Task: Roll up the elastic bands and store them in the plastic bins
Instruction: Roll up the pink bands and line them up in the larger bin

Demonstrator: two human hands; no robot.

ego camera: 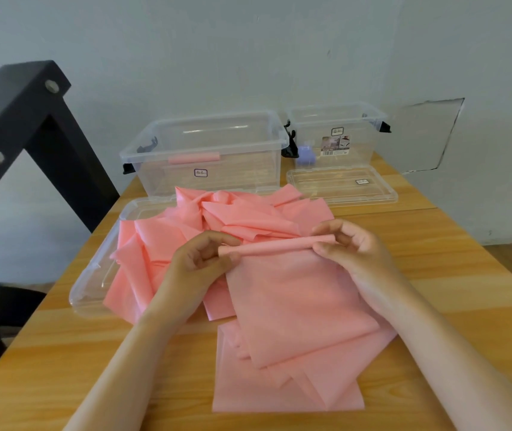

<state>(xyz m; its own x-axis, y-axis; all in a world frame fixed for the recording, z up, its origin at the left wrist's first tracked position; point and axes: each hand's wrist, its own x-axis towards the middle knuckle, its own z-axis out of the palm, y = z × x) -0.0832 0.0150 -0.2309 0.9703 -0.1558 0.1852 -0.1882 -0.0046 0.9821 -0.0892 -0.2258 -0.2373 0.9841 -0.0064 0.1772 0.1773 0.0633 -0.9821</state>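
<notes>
Rolling a pink elastic band on a wooden table, a person works with both bare hands. Nearest the viewer, the band's unrolled length lies in flat folds on the table, most of it not yet wound. Just beyond, the left hand and right hand each pinch one end of a thin, tight roll begun at the band's far edge, fingers curled round it. Behind the hands, a heap of loose pink bands spills over a clear lid. Farther back stand two open clear plastic bins. The larger bin, on the left, holds one finished pink roll. The smaller bin holds something lilac, perhaps another roll, and a second lid lies in front of it. Judging by the heap, the job is at an early stage, with many bands left.
</notes>
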